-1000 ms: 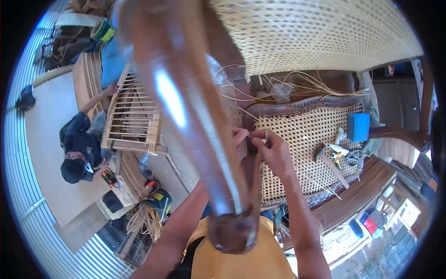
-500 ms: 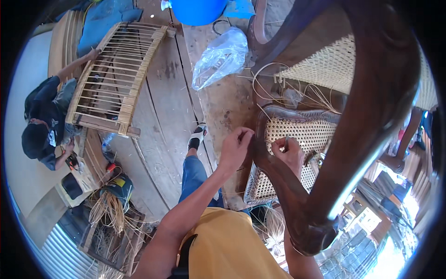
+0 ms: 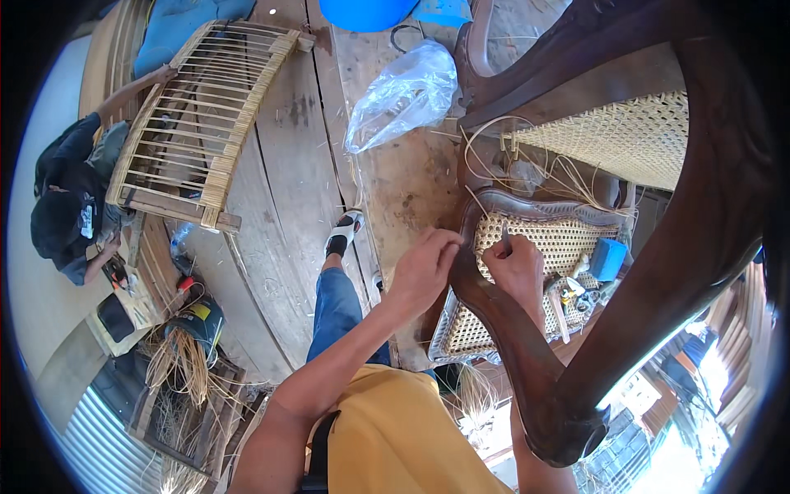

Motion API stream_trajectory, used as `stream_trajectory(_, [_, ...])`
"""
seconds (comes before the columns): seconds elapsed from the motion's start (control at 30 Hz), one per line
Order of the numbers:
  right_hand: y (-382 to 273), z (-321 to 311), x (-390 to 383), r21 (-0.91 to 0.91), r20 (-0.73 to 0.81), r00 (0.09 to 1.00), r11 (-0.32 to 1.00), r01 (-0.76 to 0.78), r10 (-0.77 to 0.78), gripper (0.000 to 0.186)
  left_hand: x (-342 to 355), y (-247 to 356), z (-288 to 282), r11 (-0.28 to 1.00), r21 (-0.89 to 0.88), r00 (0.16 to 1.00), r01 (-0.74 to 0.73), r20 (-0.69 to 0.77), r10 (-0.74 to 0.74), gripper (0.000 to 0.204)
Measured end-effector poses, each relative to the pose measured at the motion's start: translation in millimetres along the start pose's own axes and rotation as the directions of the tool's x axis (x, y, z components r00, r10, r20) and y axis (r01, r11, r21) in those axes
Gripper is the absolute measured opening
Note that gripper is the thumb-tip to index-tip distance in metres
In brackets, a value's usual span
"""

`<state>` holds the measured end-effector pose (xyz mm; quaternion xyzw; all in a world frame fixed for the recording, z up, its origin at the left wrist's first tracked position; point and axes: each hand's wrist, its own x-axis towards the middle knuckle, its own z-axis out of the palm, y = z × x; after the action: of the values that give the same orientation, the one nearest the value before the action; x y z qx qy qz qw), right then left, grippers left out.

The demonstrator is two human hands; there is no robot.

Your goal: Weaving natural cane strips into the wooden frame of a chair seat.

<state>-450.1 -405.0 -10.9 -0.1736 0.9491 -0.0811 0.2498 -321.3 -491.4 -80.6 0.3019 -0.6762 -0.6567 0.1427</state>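
A dark carved wooden chair frame [image 3: 518, 329] rises in front of me, with a cane-woven seat [image 3: 469, 329] behind it. My left hand [image 3: 424, 272] is at the frame's curved left rail, thumb and fingers closed together; anything between the fingertips is too small to make out. My right hand [image 3: 514, 272] is just inside that rail over the cane mesh, closed on a thin metal tool [image 3: 505, 235]. My right forearm is partly hidden by the frame. A blue block [image 3: 607, 259] and several hand tools [image 3: 576, 296] lie on the seat's right part.
A co-worker [image 3: 70, 214] at left holds a slatted cane-wrapped frame [image 3: 197, 123]. A crumpled plastic bag [image 3: 399, 95] and a blue bucket [image 3: 362, 8] are on the plank floor [image 3: 288, 189]. A larger cane panel [image 3: 617, 136] stands upper right; cane bundles [image 3: 185, 362] lie lower left.
Over the last second the view has swung, so the wooden frame moved from centre to right and my left hand came out from behind it. Both hands stay at the rail.
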Motion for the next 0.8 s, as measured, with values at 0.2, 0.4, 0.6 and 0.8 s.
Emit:
stream_trajectory(0.2, [3.5,9.8,8.0,-0.005,0.019,1.000,1.000,0.005,-0.005,0.021,10.8,6.3,10.6,0.984,0.151,0.994,-0.094,0.071,0.084,0.011])
stream_trajectory(0.4, [12.2,6.3,-3.7,0.085,0.022,1.000,0.996,-0.011,0.010,0.028,19.1,5.7,16.6,0.960,0.221,0.981,-0.171,0.130,0.144,0.011])
stream_trajectory(0.6, [76.2,6.6,-48.8,0.255,-0.166,0.977,0.951,0.177,-0.137,0.026,21.3,-0.8,13.9,0.907,0.173,0.912,-0.383,0.228,0.342,0.006])
stream_trajectory(0.8, [113.2,24.7,-62.1,0.279,-0.164,0.981,0.949,0.149,-0.106,0.027,33.8,-13.9,24.9,0.900,0.293,0.924,-0.323,0.304,0.232,0.009])
